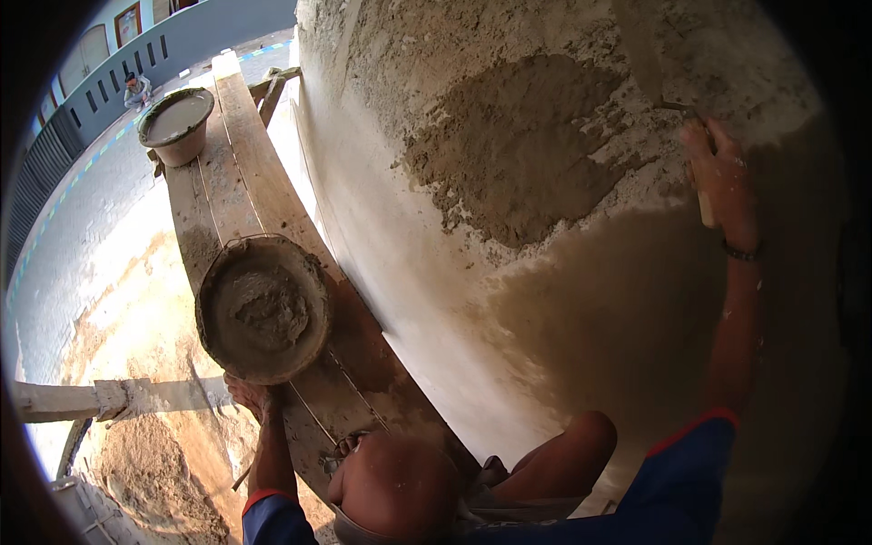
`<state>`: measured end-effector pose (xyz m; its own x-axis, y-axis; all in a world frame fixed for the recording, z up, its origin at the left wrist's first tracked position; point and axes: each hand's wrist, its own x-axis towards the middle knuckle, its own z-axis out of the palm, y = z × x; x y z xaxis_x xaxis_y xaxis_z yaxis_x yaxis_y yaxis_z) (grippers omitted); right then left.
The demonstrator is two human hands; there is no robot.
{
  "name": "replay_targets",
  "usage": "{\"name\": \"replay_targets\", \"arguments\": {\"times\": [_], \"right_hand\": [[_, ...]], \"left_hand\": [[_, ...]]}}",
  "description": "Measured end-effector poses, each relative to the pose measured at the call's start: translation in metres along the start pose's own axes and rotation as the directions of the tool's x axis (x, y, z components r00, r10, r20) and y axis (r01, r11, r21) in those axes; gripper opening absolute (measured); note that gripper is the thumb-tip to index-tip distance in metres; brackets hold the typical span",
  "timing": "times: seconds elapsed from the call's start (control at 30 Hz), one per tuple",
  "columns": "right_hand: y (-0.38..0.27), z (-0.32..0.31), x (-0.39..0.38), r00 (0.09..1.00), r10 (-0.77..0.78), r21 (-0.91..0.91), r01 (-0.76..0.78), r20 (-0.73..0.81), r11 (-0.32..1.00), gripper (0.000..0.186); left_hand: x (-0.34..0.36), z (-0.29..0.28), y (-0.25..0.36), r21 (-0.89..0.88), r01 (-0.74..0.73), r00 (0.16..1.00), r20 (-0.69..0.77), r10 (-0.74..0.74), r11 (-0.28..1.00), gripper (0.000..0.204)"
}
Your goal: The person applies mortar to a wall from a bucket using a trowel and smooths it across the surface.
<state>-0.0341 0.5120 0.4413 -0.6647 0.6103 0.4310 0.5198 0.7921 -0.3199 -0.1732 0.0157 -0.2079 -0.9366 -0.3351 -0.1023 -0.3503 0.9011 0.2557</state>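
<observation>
My right hand (pixel 722 173) is raised at the wall (pixel 581 309), closed around the pale handle of a trowel (pixel 674 106). Its blade lies close against the wall, blurred and hard to tell from the plaster. To its left a dark patch of wet mortar (pixel 527 145) with ragged edges clings to the surface. Down at the left, my left hand (pixel 250 396) grips the near rim of a round bucket (pixel 211 334) of grey mortar, the fingers partly hidden under the rim. That bucket stands on wooden planks (pixel 363 363).
A second bucket (pixel 186 145), filled with greyish liquid, stands at the planks' far end. My bent knees show at the planks' near end. A wooden beam (pixel 59 401) juts in at left, above a sand heap (pixel 154 472) on the ground. Far off, a person (pixel 137 91) crouches by a wall.
</observation>
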Motion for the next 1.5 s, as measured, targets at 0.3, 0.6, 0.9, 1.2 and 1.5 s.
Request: {"name": "replay_targets", "arguments": {"times": [0.3, 0.6, 0.9, 1.2, 1.5], "right_hand": [[-0.097, 0.249, -0.154, 0.514, -0.640, 0.025, 0.768, 0.571, 0.640, 0.042], [-0.159, 0.396, -0.187, 0.251, -0.768, 0.278, 0.829, 0.589, 0.485, 0.019], [-0.149, 0.392, -0.205, 0.363, -0.654, 0.499, 0.437, 0.663, 0.749, 0.035], [-0.141, 0.385, -0.196, 0.352, -0.542, 0.405, 0.393, 0.763, 0.826, 0.044], [-0.152, 0.316, -0.129, 0.454, -0.654, 0.626, 0.236, 0.604, 0.743, 0.047]], "left_hand": [[-0.006, -0.014, 0.021, -0.097, -0.045, 0.994, -0.101, 0.035, 0.994, 0.045], [-0.008, -0.010, 0.015, -0.108, 0.035, 0.994, -0.096, -0.046, 0.993, 0.051], [-0.011, -0.008, 0.005, -0.169, 0.004, 0.996, -0.091, -0.020, 0.986, 0.047], [-0.007, -0.009, 0.008, -0.221, 0.019, 1.000, -0.011, -0.022, 0.975, 0.056], [-0.010, 0.001, 0.017, -0.185, 0.018, 0.998, -0.062, -0.030, 0.983, 0.055]]}}
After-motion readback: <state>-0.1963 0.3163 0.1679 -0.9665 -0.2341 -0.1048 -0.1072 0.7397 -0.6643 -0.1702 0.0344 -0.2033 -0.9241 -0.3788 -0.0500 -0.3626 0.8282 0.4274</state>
